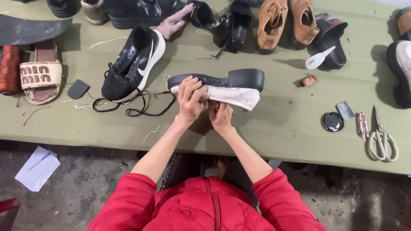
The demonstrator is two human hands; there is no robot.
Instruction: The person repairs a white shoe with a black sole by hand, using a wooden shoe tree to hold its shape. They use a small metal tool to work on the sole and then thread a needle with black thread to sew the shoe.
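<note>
I hold a white shoe with a thick black sole (234,87) upside down over the green table (274,128), sole upward. My left hand (190,99) grips its toe end from the top, fingers curled over the sole edge. My right hand (221,115) supports the white upper from beneath, near the middle. Both arms wear red sleeves.
A black sneaker with white sole (132,62) and loose black laces (137,107) lies to the left. A beige sandal (40,77) and brown thread spool (10,68) sit far left. Scissors (381,137), a round black tin (332,122) and a glue bottle (319,58) lie right. Several shoes line the far edge.
</note>
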